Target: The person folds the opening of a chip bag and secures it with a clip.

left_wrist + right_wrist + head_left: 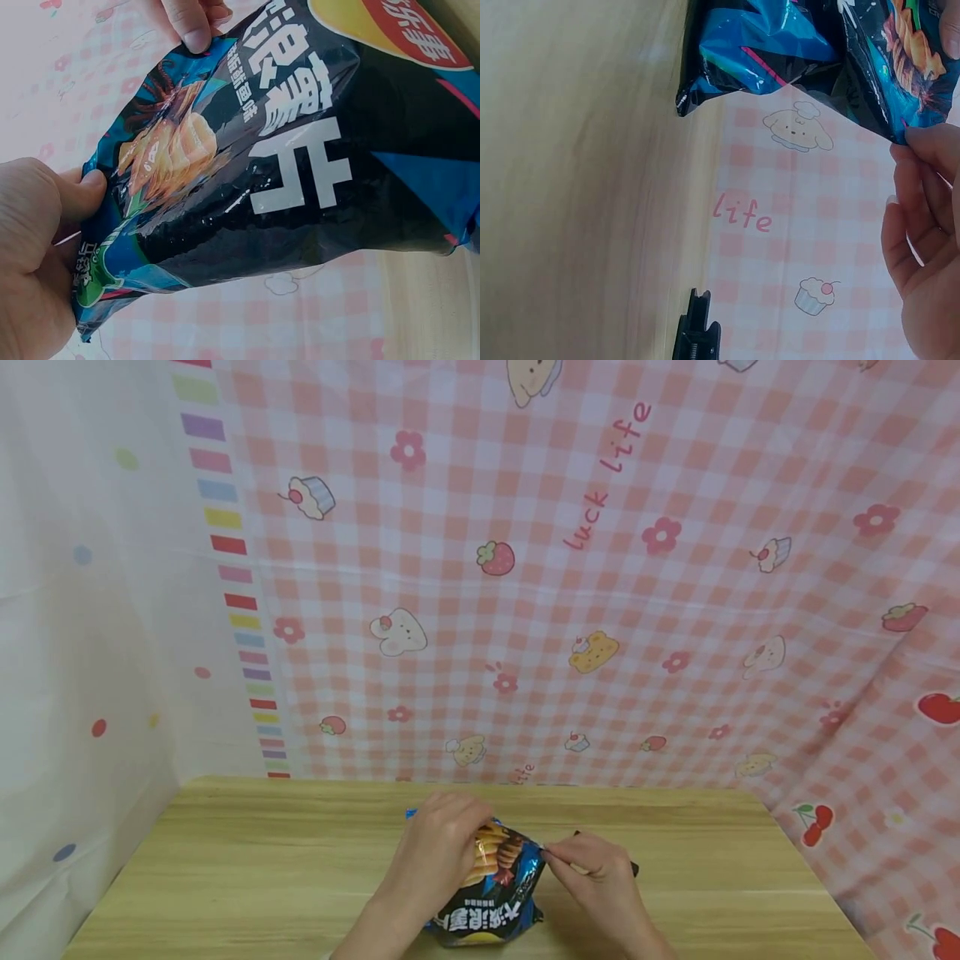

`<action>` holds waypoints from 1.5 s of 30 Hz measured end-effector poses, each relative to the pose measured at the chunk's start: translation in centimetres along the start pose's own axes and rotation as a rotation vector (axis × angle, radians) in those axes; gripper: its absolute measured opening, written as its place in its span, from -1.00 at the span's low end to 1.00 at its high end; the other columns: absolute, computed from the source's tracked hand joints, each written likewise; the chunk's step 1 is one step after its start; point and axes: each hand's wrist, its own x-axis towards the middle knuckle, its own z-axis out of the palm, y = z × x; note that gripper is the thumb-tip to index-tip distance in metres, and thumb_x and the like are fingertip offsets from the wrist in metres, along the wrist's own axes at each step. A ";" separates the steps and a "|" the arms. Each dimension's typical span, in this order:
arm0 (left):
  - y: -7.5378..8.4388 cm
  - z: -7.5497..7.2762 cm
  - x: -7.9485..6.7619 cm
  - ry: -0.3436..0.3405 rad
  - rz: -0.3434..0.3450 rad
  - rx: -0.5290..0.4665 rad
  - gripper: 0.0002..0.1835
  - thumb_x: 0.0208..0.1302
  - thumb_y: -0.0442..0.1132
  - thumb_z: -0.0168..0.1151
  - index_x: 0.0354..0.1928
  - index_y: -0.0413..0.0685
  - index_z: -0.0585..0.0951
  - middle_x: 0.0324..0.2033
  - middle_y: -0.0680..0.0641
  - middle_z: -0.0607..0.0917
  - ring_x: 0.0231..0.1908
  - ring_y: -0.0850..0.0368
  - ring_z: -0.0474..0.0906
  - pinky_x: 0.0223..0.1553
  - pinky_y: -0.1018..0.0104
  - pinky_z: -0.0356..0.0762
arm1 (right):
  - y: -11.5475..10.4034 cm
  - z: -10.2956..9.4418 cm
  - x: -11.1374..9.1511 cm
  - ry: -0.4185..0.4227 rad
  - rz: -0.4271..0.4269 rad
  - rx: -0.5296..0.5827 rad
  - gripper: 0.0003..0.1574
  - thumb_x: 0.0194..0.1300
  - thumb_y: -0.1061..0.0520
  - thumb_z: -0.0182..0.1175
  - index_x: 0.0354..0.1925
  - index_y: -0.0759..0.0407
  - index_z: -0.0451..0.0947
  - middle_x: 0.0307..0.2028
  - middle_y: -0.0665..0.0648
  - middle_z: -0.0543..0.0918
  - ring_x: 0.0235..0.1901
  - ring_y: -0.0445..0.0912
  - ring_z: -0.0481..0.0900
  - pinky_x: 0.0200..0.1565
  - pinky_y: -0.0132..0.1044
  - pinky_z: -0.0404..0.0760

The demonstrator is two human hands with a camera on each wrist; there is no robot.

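Nearest the head camera, the left hand (438, 852) bends over the left side of a glossy black-and-blue chip bag (513, 885). Its grip is clamped on a far corner: in the left wrist view the thumb presses on the printed front and the other fingers go behind. A bit of blue wrapper pokes out past that hand. The right hand (600, 872) has its grip together too, thumb and finger pinching the bag's far right corner, so the far edge is held between both hands.

The bag is over the middle of the counter (262, 868), close to the person, tilted, with its front facing up and back toward the head camera. Large white characters on it read upside down from the head view; beyond them are pictures of ridged chips and a squid, and a yellow-and-red logo is at the near end. I cannot tell whether the near end touches the counter.

Just beside the right hand lies a black object (696, 334) with a slotted end and a small spring, mostly hidden in the head view. Behind everything hangs a pink checked cloth (525, 602), with a white dotted cloth (82, 627) on the left.
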 end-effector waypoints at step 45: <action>0.7 -0.1 0.2 -0.070 -0.070 0.123 -0.90 0.16 -0.26 0.55 -0.28 -0.04 0.83 -0.30 0.04 0.82 -0.23 0.15 0.72 -0.08 0.18 0.65 | -0.6 0.2 -0.2 -0.223 0.391 -0.005 -0.79 0.37 0.12 0.42 -0.08 -0.18 0.76 -0.21 -0.26 0.70 -0.24 -0.27 0.62 -0.21 -0.29 0.64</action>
